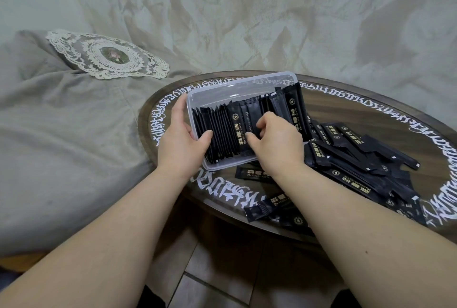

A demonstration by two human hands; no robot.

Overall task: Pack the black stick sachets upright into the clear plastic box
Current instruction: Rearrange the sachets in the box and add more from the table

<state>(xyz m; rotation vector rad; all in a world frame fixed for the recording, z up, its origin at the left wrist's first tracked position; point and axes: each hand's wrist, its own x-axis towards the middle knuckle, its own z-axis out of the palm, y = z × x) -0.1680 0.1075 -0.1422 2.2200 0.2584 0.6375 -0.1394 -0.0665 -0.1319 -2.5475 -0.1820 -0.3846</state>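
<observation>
left hand [181, 138] — thumb hooked forward, fingers wrapped | right hand [274, 139] — fingers curled down, pinching | both forearms extended

round dark table [346, 100], clear plastic box [222, 90], loose black sachets [358, 159]

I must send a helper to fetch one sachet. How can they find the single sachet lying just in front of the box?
Start at the round dark table with white script around its rim, then find the clear plastic box on it. Just beyond the box's near edge, between the two forearms, one black sachet lies flat and alone, its gold lettering up, apart from the heaped loose sachets on the right.
</observation>
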